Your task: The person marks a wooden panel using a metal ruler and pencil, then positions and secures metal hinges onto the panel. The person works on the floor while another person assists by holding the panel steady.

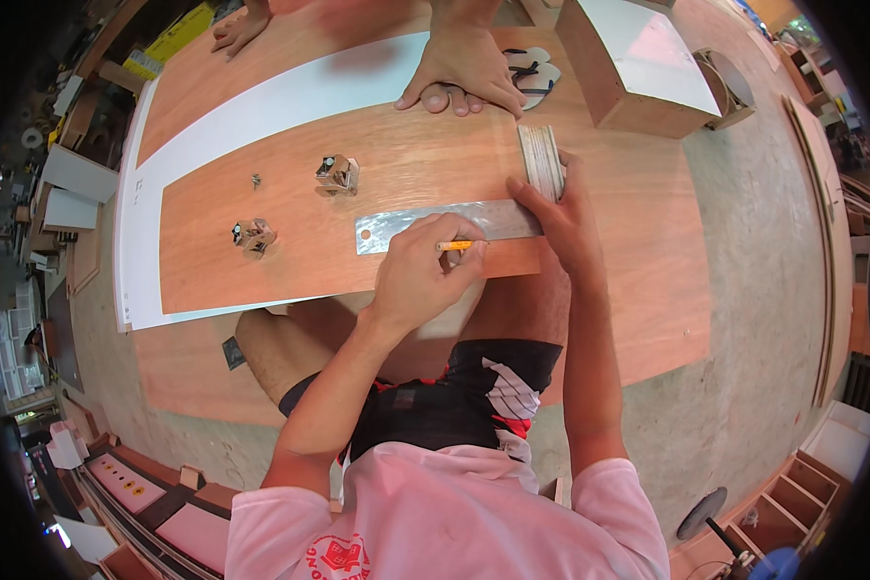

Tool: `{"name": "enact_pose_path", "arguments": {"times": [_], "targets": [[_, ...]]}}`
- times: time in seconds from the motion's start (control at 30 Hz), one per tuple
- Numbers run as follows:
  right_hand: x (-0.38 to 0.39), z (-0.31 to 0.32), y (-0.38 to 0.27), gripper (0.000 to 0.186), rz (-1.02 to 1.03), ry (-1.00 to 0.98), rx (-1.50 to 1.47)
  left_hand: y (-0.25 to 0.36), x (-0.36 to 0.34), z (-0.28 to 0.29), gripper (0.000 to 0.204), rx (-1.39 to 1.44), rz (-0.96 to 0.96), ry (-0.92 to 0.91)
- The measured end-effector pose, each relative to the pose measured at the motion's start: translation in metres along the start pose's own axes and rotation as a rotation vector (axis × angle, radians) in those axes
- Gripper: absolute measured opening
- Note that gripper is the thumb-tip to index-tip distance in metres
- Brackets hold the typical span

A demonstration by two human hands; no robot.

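Observation:
My left hand point(423, 266) is closed around a short yellow pencil point(452, 246), its tip at the near edge of a metal blade. That blade belongs to a try square point(396, 225) lying across a thin wooden board point(290, 217). My right hand point(567, 227) grips the square where the blade meets its pale, layered handle point(540, 159), thumb on top. The handle sits along the board's right edge. Whatever line lies under the pencil tip is too small to make out.
A co-worker's hand point(466, 63) presses on the board's far right corner, toes showing beneath it. Their other hand point(242, 34) rests far left. Two shiny metal fittings point(337, 175) stand on the board. White sheet point(261, 126), sandals point(541, 79) and a box point(638, 72) lie beyond.

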State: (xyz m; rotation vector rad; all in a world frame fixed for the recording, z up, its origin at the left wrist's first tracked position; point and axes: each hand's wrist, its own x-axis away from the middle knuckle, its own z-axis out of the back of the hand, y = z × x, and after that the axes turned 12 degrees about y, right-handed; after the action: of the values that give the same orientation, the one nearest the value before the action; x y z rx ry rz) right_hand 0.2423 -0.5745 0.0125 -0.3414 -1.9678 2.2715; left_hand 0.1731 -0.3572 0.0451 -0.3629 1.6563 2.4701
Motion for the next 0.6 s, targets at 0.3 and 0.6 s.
{"name": "enact_pose_path", "arguments": {"times": [0.3, 0.6], "targets": [[-0.001, 0.0002, 0.0022, 0.075, -0.009, -0.002, -0.016, 0.0062, -0.0004, -0.0009, 0.013, -0.061, -0.019, 0.008], [-0.0008, 0.0001, 0.0055, 0.075, -0.029, -0.009, -0.024, -0.0026, 0.0015, -0.0024, 0.011, -0.11, -0.112, 0.018]]}}
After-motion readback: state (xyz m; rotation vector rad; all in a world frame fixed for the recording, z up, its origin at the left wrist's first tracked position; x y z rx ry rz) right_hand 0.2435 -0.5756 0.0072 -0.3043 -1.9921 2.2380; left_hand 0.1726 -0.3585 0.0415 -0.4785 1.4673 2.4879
